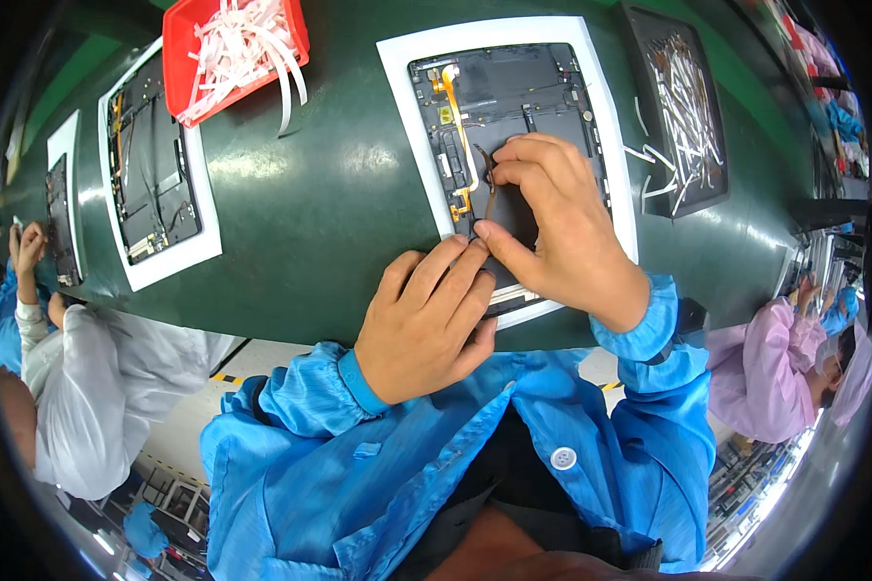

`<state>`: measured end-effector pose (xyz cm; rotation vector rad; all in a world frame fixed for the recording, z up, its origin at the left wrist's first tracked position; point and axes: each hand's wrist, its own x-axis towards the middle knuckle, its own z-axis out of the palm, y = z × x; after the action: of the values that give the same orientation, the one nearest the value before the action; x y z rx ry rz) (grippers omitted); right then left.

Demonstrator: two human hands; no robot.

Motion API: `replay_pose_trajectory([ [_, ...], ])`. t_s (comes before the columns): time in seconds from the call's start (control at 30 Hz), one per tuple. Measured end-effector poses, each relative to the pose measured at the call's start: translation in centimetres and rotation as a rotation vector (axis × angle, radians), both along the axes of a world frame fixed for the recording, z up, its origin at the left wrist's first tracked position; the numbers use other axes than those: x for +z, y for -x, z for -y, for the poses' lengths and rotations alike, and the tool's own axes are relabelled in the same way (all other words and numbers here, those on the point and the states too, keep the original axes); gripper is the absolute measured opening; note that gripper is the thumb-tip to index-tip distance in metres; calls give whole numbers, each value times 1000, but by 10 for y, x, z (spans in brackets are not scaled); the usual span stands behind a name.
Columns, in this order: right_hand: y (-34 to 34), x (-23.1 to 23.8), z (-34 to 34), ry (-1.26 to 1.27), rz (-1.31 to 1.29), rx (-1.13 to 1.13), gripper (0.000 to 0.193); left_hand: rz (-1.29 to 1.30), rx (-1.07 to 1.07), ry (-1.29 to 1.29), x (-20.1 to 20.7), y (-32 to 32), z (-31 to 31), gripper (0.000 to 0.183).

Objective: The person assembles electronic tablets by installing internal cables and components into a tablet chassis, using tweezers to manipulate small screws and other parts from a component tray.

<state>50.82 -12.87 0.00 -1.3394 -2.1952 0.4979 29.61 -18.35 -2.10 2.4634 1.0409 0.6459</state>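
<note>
A black tablet back housing lies on a white sheet in front of me. Along its left side runs an orange and white flex cable. My right hand is over the housing, its thumb and fingers closed on a thin dark brown flex strip. The strip's upper end curls up off the housing; its lower end goes under my fingertips. My left hand reaches in from the near edge, fingers extended, fingertips pressing by the strip's lower end and close to my right thumb.
A red bin of pale peeled strips stands at the back left. To the right is a black tray of white and dark strips, some hanging over its edge. Another housing lies left on the green table. Co-workers sit on both sides.
</note>
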Motion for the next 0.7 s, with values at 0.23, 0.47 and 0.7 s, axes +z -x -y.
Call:
replay_pose_trajectory([
  [0.23, -6, -14, -6, -90, -52, -14, 43, -6, 8, -8, 5, -2, 0, 46],
  [0.47, -11, -17, -18, -335, -230, -333, 26, 549, 237, 603, 25, 0, 1, 59],
  [0.7, -20, -21, -17, -47, -597, -392, 19, 1134, 384, 1642, 61, 28, -58, 40],
])
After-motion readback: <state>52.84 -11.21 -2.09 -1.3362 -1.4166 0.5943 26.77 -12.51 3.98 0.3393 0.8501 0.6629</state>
